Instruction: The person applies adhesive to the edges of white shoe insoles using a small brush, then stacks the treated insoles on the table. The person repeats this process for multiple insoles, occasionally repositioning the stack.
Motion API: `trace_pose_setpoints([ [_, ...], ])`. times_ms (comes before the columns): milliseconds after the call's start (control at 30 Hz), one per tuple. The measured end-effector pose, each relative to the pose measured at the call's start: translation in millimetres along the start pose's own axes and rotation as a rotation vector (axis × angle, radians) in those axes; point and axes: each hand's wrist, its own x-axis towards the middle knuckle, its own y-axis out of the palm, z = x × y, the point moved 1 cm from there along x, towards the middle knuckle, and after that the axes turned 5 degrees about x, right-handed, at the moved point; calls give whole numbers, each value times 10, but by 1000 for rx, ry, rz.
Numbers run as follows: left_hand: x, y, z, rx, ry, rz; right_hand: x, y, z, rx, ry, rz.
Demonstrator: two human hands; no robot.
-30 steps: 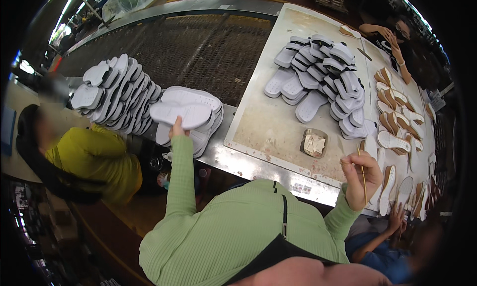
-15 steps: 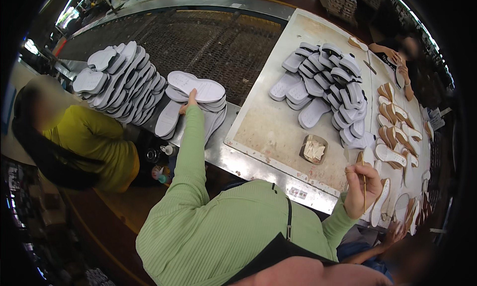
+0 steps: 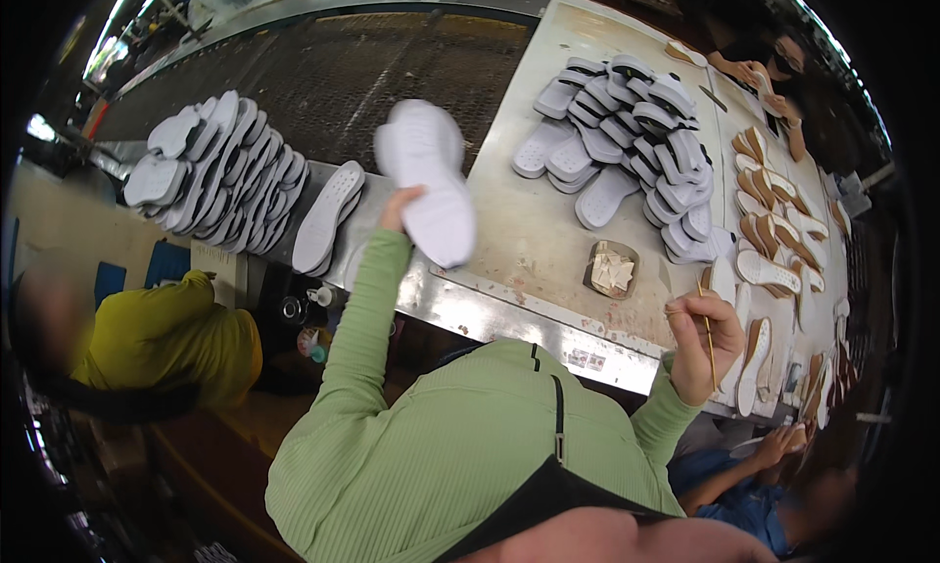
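Half a second ago the left hand (image 3: 399, 209) lay on a flat stack of white soles beside the metal edge of the worktop (image 3: 548, 259); now that hand is raised, fingers closed on one white sole (image 3: 428, 179), which is lifted and blurred above that edge, its tread facing the camera. Where the stack stood, two soles (image 3: 328, 215) remain, leaning just left of the lifted one. The right hand (image 3: 700, 333) has stayed at the worktop's near edge, closed narrowly around a thin brush stick (image 3: 707, 330) held upright.

The worktop's pale board runs away from the person, with bare, glue-stained room between the lifted sole and the small dish of glue (image 3: 611, 269), which sits near the front edge. Left of the lifted sole lies the dark mesh belt (image 3: 333, 73), mostly bare in its middle. A fanned pile of white soles (image 3: 220, 171) lies at the belt's left end, too overlapped to count. A second heap of grey-white soles (image 3: 636, 132) sits beyond the dish, roughly two dozen, again overlapped. Right of that heap, tan insoles (image 3: 774, 230) lie in rows to the worktop's right edge.

A person in a yellow top (image 3: 166, 338) sits below the belt's left end; another person's hand (image 3: 774, 445) shows under the right hand; a third person (image 3: 774, 73) works at the far right corner.
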Motion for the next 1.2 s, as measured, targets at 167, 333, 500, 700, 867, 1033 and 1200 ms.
trace_pose_setpoints([
  [167,-40,537,791,383,-174,177,12,35,-19,-52,-9,73],
  [333,-84,599,1217,832,-217,83,2,-15,20,-90,-4,85],
  [500,-55,249,1061,1316,44,-16,21,10,-35,-59,26,77],
  [700,-36,-716,139,1641,406,-474,49,16,-3,-68,9,47],
  [867,-26,-1279,-208,1398,-506,-138,32,41,-6,-43,38,78],
  [1033,-3,-1213,38,1413,-404,-194,23,80,-23,-37,28,99],
  [1200,-159,-1019,94,1234,-256,-227,-15,58,7,-36,37,84],
])
